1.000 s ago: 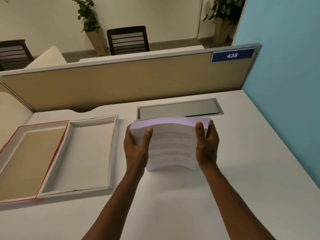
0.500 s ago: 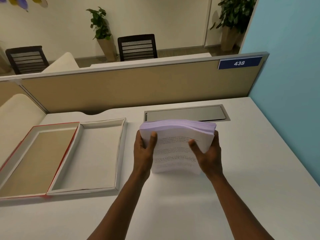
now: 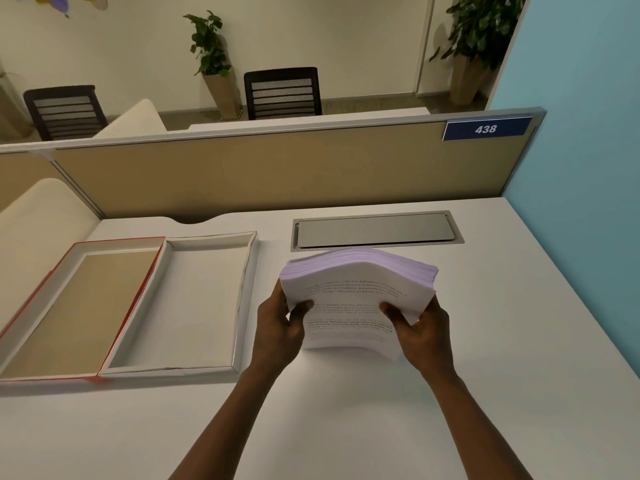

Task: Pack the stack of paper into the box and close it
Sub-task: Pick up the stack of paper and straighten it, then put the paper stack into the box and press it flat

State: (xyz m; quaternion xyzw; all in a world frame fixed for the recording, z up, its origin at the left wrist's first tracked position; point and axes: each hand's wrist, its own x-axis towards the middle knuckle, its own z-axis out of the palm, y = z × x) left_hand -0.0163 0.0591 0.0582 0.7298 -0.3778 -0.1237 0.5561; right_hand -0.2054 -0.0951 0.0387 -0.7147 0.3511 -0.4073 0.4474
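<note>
A thick stack of printed white paper (image 3: pixel 353 299) stands tilted on its near edge on the white desk, bowed in the middle. My left hand (image 3: pixel 282 327) grips its left side and my right hand (image 3: pixel 420 329) grips its right side, thumbs on the printed face. To the left lies the open box: a white tray (image 3: pixel 242 296) with nothing in it, and joined to its left side the red-edged lid (image 3: pixel 138 296) lying flat with its brown inside up. The stack is right of the tray, apart from it.
A grey metal cable hatch (image 3: pixel 375 230) is set into the desk just behind the stack. A beige partition (image 3: pixel 277 171) closes the desk's far side and a blue wall (image 3: pixel 581 202) runs along the right. Chairs and plants stand beyond the partition.
My hands have slid down the stack's sides toward its near end, the right thumb moving inward. The stack has splayed slightly at its top right corner.
</note>
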